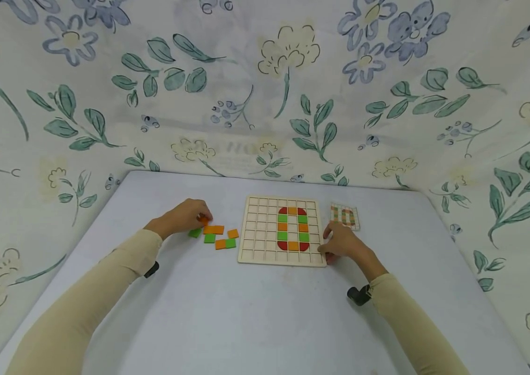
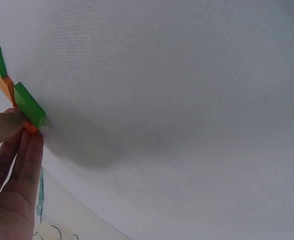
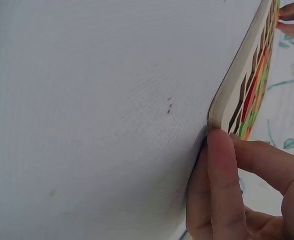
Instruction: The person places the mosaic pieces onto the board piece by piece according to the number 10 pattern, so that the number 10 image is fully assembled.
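Note:
In the head view my left hand [image 1: 188,214] pinches an orange tile [image 1: 204,220] between thumb and fingers, over the left part of a group of loose tiles. The left wrist view shows this orange tile [image 2: 31,128] at the fingertips, close beside a green tile [image 2: 31,106]. A square wooden grid board [image 1: 257,229] lies flat at the centre. Red, orange and green tiles form an upright oval ring [image 1: 282,227] on its right half. My right hand [image 1: 343,241] grips the board's near right corner, thumb and fingers at the edge.
Several orange and green tiles [image 1: 209,238] lie left of the board. A small pattern card [image 1: 351,217] with a similar design lies just beyond my right hand. The white table [image 1: 265,312] ends at a floral cloth [image 1: 246,130] behind.

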A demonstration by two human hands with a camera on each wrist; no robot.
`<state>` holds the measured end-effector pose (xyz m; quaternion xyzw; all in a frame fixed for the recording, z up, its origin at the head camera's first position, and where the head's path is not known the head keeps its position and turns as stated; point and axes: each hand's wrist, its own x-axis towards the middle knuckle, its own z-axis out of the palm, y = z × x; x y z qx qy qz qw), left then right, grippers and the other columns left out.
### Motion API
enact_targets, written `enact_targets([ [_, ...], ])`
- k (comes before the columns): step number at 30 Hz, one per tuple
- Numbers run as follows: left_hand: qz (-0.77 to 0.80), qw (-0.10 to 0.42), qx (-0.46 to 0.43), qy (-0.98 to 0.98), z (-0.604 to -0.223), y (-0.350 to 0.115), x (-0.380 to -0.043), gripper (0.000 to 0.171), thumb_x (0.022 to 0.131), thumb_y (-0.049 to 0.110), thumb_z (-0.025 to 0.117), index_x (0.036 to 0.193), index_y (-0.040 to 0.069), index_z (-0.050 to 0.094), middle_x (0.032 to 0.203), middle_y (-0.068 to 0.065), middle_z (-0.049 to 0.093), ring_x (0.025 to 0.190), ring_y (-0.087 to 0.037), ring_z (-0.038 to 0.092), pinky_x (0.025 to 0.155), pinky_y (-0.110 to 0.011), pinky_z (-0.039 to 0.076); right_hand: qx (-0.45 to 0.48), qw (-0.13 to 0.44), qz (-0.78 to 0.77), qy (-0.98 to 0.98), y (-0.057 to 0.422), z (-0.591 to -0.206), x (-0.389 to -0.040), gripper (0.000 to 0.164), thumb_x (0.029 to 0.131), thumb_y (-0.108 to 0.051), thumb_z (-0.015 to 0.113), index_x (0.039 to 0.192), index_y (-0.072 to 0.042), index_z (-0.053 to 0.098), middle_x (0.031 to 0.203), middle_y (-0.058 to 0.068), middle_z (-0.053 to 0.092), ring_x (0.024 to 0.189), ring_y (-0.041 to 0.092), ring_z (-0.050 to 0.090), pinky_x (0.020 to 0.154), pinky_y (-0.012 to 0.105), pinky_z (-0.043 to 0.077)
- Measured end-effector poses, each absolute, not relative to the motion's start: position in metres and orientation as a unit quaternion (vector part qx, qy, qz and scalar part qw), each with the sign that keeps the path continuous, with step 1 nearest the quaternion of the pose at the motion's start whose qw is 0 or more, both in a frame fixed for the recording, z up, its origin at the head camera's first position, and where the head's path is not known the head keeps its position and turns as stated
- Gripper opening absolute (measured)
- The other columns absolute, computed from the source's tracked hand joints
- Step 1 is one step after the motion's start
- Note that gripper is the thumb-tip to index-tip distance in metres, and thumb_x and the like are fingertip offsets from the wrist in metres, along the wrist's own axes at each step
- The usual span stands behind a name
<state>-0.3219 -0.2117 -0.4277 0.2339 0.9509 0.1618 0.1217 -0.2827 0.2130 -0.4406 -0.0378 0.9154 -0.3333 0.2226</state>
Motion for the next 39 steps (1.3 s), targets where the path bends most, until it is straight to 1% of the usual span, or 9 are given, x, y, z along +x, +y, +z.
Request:
enact_targets([
  [7, 0.166, 0.123, 0.225, 0.952, -0.426, -0.209, -0.321, 0.021, 0.085, -0.004, 0.070, 0.105, 0.001, 0.074, 0.101, -0.008, 0.064, 0.093, -0.025, 0.057, 0.090, -0.041, 0.051, -0.038, 0.223, -0.340, 0.913, 0.215, -0.439, -0.282, 0.035, 0.084, -0.010, 0.074, 0.109, 0.003, 0.052, 0.067, 0.011, 0.067, 0.056, 0.021, 0.067, 0.054, 0.030, 0.055],
  [14, 0.168, 0.108, 0.235, 0.951, -0.426, -0.209, -0.321, 0.020, 0.085, -0.003, 0.071, 0.105, 0.000, 0.074, 0.099, -0.007, 0.064, 0.092, -0.024, 0.058, 0.089, -0.041, 0.051, -0.042, 0.213, -0.339, 0.915, 0.218, -0.441, -0.284, 0.036, 0.084, -0.011, 0.074, 0.109, 0.003, 0.052, 0.075, 0.012, 0.065, 0.055, 0.020, 0.067, 0.055, 0.029, 0.054],
  [22, 0.171, 0.113, 0.224, 0.953, -0.426, -0.204, -0.325, 0.021, 0.086, -0.003, 0.070, 0.106, 0.000, 0.072, 0.102, -0.009, 0.065, 0.093, -0.025, 0.057, 0.090, -0.042, 0.050, -0.033, 0.219, -0.345, 0.912, 0.219, -0.442, -0.284, 0.035, 0.084, -0.011, 0.074, 0.109, 0.002, 0.052, 0.071, 0.011, 0.067, 0.056, 0.021, 0.067, 0.056, 0.030, 0.055],
  [26, 0.179, 0.093, 0.215, 0.956, -0.425, -0.186, -0.334, 0.025, 0.086, -0.002, 0.070, 0.110, -0.002, 0.070, 0.106, -0.011, 0.065, 0.094, -0.026, 0.057, 0.090, -0.041, 0.050, -0.035, 0.226, -0.344, 0.911, 0.219, -0.442, -0.284, 0.036, 0.085, -0.011, 0.074, 0.109, 0.002, 0.052, 0.071, 0.011, 0.067, 0.056, 0.021, 0.068, 0.056, 0.030, 0.055],
  [31, 0.186, 0.060, 0.249, 0.949, -0.422, -0.147, -0.347, 0.028, 0.087, -0.001, 0.070, 0.115, -0.002, 0.067, 0.109, -0.012, 0.064, 0.096, -0.026, 0.057, 0.090, -0.039, 0.050, -0.028, 0.222, -0.338, 0.914, 0.219, -0.443, -0.284, 0.037, 0.084, -0.012, 0.074, 0.110, 0.002, 0.052, 0.071, 0.011, 0.067, 0.056, 0.021, 0.068, 0.056, 0.030, 0.055],
  [34, 0.188, 0.061, 0.266, 0.944, -0.422, -0.127, -0.354, 0.028, 0.088, 0.000, 0.069, 0.116, -0.003, 0.066, 0.111, -0.013, 0.064, 0.098, -0.026, 0.058, 0.090, -0.038, 0.050, -0.026, 0.219, -0.340, 0.914, 0.219, -0.443, -0.284, 0.038, 0.084, -0.012, 0.075, 0.111, 0.002, 0.052, 0.075, 0.012, 0.066, 0.056, 0.020, 0.067, 0.056, 0.030, 0.055],
  [39, 0.185, 0.073, 0.257, 0.946, -0.429, -0.110, -0.361, 0.029, 0.088, 0.003, 0.070, 0.117, -0.002, 0.067, 0.114, -0.013, 0.064, 0.100, -0.025, 0.058, 0.093, -0.037, 0.049, -0.026, 0.218, -0.345, 0.913, 0.215, -0.444, -0.285, 0.038, 0.084, -0.011, 0.075, 0.111, 0.002, 0.052, 0.081, 0.014, 0.064, 0.057, 0.020, 0.067, 0.054, 0.030, 0.055],
])
